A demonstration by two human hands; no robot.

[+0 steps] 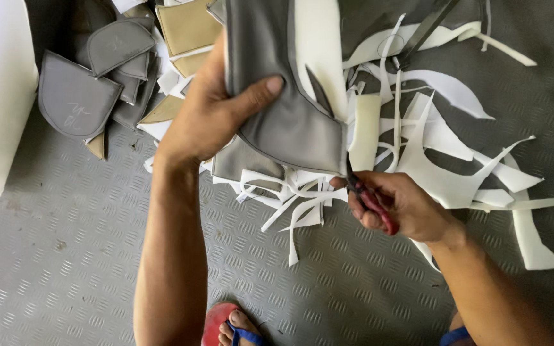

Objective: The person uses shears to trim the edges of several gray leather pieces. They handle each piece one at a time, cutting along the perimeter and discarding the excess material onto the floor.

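Two hands, left hand (209,109) gripping grey padded panel (290,122), right hand (399,208) working scissors (370,198)

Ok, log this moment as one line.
left hand: grips grey padded piece | right hand: red-handled scissors at its lower edge | white foam scraps on floor

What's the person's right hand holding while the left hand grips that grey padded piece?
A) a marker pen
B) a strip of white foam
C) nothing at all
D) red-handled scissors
D: the right hand is closed around red-handled scissors, their blades at the lower edge of the grey padded piece that the left hand holds up.
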